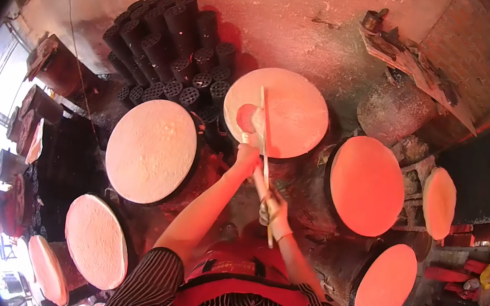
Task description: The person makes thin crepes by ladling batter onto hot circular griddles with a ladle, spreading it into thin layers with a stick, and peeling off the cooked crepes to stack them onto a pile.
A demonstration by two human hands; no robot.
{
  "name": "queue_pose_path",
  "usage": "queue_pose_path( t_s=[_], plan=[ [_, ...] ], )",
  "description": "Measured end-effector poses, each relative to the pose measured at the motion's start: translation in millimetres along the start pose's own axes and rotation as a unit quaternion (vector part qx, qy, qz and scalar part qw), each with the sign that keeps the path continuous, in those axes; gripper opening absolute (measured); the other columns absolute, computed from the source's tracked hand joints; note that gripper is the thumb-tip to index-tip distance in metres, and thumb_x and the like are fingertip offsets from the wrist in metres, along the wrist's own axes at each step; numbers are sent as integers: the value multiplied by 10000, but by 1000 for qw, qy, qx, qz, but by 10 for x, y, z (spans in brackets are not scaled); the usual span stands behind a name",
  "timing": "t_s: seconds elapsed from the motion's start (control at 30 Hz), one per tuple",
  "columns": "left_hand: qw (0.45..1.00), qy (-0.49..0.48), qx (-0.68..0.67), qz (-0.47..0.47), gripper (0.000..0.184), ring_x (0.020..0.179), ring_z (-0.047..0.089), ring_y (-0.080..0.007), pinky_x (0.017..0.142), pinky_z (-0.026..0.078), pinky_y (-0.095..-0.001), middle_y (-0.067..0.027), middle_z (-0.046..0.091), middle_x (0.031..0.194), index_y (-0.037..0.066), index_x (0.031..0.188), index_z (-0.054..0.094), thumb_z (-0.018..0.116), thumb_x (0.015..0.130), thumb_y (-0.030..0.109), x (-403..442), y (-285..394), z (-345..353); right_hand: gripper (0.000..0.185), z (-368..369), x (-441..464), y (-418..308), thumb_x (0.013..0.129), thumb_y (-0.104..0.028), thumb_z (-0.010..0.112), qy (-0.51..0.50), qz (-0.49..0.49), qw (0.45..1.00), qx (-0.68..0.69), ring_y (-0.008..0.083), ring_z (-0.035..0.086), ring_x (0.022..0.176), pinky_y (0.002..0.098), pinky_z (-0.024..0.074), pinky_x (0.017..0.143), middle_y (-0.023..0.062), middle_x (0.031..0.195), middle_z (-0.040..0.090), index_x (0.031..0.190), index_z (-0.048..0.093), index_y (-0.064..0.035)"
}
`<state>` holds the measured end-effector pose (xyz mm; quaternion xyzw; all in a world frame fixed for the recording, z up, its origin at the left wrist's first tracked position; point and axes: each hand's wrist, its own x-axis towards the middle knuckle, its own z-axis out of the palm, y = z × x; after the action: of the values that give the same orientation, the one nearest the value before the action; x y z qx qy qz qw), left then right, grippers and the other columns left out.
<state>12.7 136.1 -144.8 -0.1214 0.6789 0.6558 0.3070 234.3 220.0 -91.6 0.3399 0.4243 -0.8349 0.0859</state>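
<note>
Wall (276, 8) behind black cylinders (181, 27); left hand (247, 156) closed round what looks like a ladle (246, 118) above griddle (302, 114), right hand (274, 210) gripping long stick (265, 125).

Stick (265, 132) long, thin, pale, slanting, its far end over the pancake (300, 111); scoop (246, 118) round-headed, reddish, pale-handled, just beside the stick; pancake round, flat, pale, at the far middle.
</note>
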Motion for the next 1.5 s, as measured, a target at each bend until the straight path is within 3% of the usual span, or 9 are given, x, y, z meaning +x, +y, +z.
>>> queue_pose_path(
  t_s=[0.1,0.27,0.33,0.6,0.63,0.83,1.1,1.33,1.5],
  plan=[
    [682,-301,-597,-296,121,503,382,-86,431,333,-227,-3,409,669,1,1023,474,492,1014,121,-807,764,-404,266,-154,-125,-543,989,-272,579,26,30,999,-26,143,367,346,307,265,340,0,552,446,1253,566,-302],
    [821,-295,-465,-149,169,523,381,-50,375,297,-177,1,410,703,-23,1116,477,481,1047,131,-1712,1004,-437,451,-734,115,-1407,1023,-238,569,58,-150,974,-158,153,577,536,336,466,468,47,742,664,1456,510,-126],
    [811,-271,-487,-177,174,530,387,-43,368,300,-166,-1,416,712,-21,1132,478,482,1044,129,-1867,935,-429,422,-910,421,-750,1044,-217,538,96,-468,764,-433,162,668,911,308,534,796,125,1138,721,1453,527,-112],
    [880,34,-461,-111,90,498,398,-64,374,306,-191,11,469,709,87,1000,483,566,969,96,-3464,-486,-429,240,-624,-344,-1391,1009,-194,567,51,-153,948,-276,261,635,1004,354,517,888,117,1046,671,1162,662,-36],
    [840,59,-521,-138,86,499,399,-66,371,305,-193,12,461,705,89,951,466,551,962,92,-3697,-786,-458,306,-1160,312,-1198,1039,-189,514,-87,-431,814,-380,272,629,1035,371,513,915,158,1161,662,1263,611,-4],
    [620,247,-742,-58,98,488,362,-59,375,292,-172,-19,453,732,43,892,423,480,971,47,-5073,-2154,-216,537,-1683,-503,-359,1017,-131,544,-282,-215,752,-556,284,472,1385,335,365,1122,214,1493,486,1490,384,64],
    [287,226,-912,188,221,464,348,-52,364,319,-177,3,388,644,58,763,403,469,974,57,-7075,-3237,122,232,655,-1348,1165,958,-241,598,-541,-288,500,-612,447,613,744,476,478,665,229,759,630,919,618,-13],
    [295,425,-810,276,126,493,358,-36,368,308,-160,-1,428,721,44,915,421,517,996,43,-8420,-4359,122,290,1920,-2960,3575,876,-275,658,-615,-484,136,-607,352,674,885,457,551,753,105,1064,643,1133,575,-168],
    [242,489,-782,302,118,483,342,-28,358,287,-160,4,416,715,60,966,402,513,995,34,-9207,-4924,-10,249,2432,-3562,4591,854,-291,677,-611,-521,118,-585,330,687,831,437,561,717,83,970,641,1026,563,-152]
  ],
)
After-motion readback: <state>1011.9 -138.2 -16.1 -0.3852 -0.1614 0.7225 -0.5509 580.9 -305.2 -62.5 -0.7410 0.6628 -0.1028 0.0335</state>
